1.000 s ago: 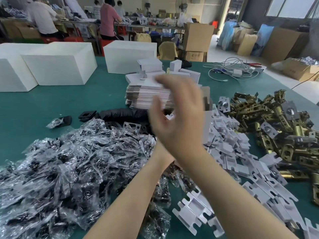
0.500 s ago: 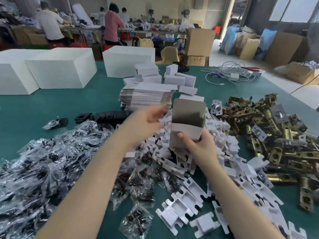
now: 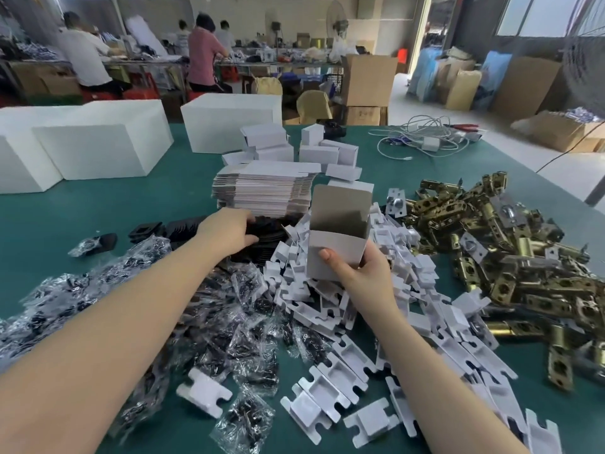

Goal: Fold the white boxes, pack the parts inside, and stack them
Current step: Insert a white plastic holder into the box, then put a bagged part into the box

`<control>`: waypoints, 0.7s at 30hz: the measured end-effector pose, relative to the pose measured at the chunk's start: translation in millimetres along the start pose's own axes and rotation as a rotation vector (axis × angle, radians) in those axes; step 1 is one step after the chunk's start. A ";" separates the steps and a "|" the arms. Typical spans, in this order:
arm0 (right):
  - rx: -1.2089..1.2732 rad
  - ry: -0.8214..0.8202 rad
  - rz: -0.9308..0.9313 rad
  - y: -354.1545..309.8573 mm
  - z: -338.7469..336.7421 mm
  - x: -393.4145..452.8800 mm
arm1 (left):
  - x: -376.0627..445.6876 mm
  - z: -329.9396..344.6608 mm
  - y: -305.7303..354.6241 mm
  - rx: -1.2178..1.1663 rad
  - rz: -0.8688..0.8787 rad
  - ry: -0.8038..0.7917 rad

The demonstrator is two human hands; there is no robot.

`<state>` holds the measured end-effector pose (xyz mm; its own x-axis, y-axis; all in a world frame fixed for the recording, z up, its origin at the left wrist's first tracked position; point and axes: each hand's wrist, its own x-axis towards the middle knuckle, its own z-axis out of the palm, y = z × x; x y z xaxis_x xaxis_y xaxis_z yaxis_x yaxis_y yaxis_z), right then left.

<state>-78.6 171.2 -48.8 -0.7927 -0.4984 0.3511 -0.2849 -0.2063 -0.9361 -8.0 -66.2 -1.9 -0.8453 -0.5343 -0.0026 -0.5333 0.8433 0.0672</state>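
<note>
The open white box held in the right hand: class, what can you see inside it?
The open white box, lid flap up, shows only bare grey-brown inner walls; no part is visible inside. Its bottom is hidden by the front wall. The right hand grips it.

big workshop hall here, pale walls (image 3: pixel 157 3) at the far end and a light grey floor (image 3: pixel 409 103) running off to the right. daylight pours through a doorway (image 3: pixel 435 24) at the back and a high window (image 3: pixel 550 14) on the right. a pedestal fan (image 3: pixel 338 21) stands by the far wall. long workbenches (image 3: pixel 278 62) cross the rear, people seated at them with their backs to us, red stools (image 3: pixel 144 93) under them. brown cartons (image 3: pixel 368 80) stacked in the middle, flat cardboard (image 3: pixel 523 83) leaning on the right wall beside blue bags (image 3: pixel 425 73). up front, a green-covered table (image 3: pixel 98 204), two yellow chair backs (image 3: pixel 312 104) just past its far edge
</note>
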 end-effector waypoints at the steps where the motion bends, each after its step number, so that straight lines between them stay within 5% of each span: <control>1: 0.001 0.002 0.003 0.7 -0.4 0.0 | 0.3 -0.2 2.5 -0.009 0.044 -0.023; 6: 0.033 -0.006 0.018 -0.4 0.2 0.0 | 4.3 -3.6 15.1 0.048 0.131 -0.174; 16: 0.036 0.003 0.047 0.2 0.1 -0.2 | 9.4 1.4 38.7 0.091 0.137 -0.148; 21: 0.059 -0.010 0.044 0.9 -1.4 0.8 | 1.4 -10.8 42.6 0.025 0.186 -0.379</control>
<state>-80.2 171.8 -49.4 -0.7982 -0.5164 0.3101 -0.2172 -0.2334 -0.9478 -31.5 -31.7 11.8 -0.8773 -0.3178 -0.3597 -0.3672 0.9270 0.0765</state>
